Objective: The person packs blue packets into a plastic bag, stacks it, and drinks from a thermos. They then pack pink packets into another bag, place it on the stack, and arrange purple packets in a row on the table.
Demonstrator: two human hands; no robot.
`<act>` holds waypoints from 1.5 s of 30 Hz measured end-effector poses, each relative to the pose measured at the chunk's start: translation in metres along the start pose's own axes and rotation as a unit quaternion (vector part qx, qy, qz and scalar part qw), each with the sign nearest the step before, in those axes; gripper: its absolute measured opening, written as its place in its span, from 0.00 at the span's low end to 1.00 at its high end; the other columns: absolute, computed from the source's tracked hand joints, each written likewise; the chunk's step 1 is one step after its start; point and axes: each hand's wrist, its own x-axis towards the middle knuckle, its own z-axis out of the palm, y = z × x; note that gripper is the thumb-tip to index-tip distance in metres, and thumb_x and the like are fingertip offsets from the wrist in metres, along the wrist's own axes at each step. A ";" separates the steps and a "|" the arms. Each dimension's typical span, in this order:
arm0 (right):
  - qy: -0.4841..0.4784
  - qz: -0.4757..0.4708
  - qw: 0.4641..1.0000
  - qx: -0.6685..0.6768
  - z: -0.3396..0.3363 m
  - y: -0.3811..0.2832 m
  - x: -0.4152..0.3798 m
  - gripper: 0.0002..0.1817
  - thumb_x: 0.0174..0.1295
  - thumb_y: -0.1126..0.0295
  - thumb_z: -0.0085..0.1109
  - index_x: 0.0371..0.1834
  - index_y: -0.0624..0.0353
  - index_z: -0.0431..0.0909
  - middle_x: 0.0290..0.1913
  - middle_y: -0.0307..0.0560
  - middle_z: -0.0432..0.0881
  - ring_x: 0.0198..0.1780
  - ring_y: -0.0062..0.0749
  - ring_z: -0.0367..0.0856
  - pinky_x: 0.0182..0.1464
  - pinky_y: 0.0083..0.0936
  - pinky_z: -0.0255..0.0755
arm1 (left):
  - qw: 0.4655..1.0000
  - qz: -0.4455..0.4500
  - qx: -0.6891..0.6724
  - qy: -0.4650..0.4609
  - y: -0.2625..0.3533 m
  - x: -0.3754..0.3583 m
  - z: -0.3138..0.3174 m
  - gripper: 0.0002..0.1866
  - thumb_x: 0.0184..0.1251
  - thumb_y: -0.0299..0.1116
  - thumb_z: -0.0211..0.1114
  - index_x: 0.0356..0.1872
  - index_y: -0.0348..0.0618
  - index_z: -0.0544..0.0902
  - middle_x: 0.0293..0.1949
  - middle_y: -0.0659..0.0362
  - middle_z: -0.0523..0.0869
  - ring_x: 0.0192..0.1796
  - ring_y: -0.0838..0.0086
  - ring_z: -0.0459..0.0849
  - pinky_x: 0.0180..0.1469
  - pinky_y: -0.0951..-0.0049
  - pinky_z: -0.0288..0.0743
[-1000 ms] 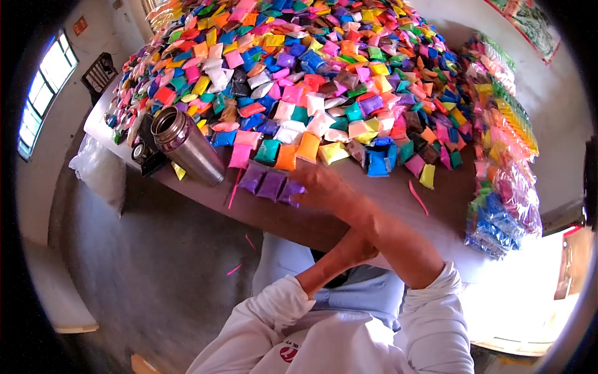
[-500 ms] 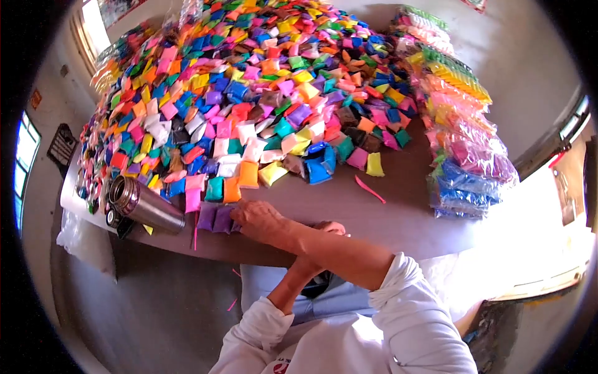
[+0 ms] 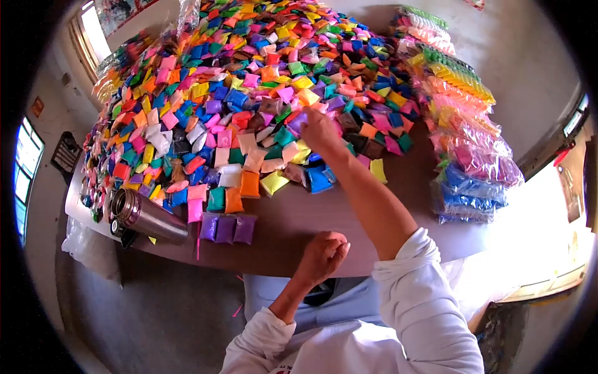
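Note:
My right hand (image 3: 321,132) is at the front of a heap of small coloured packets (image 3: 249,100), its bent fingers closed on the edge of a purple packet (image 3: 295,123). Its fingertips are partly hidden. Near the front edge of the table, my left hand (image 3: 324,254) is curled closed; whatever its fingers may hold is hidden. Three purple packets (image 3: 226,229) lie side by side in a row, left of my left hand. Just behind them are an orange packet (image 3: 234,200) and a teal packet (image 3: 216,199).
A steel flask (image 3: 146,215) lies tilted at the left, its dark cap (image 3: 123,234) beside it. Filled clear bags (image 3: 467,137) are stacked along the right side. A thin pink strip (image 3: 199,243) lies by the purple row. A clear plastic bag (image 3: 90,246) hangs at the left edge.
My right hand has left the purple row and reached forward and right to the heap. The third purple packet is now uncovered. My left hand stays near the front edge, now in plain view.

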 end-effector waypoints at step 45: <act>-0.302 0.209 0.824 0.431 -0.122 -0.004 -0.217 0.14 0.62 0.65 0.64 0.45 0.63 0.80 0.37 0.36 0.80 0.38 0.17 0.74 0.41 0.20 0.70 | 0.978 -0.149 -0.147 -0.011 0.008 -0.003 -0.015 0.18 0.66 0.43 0.62 0.42 0.36 0.78 0.37 0.49 0.82 0.38 0.58 0.82 0.42 0.65 0.75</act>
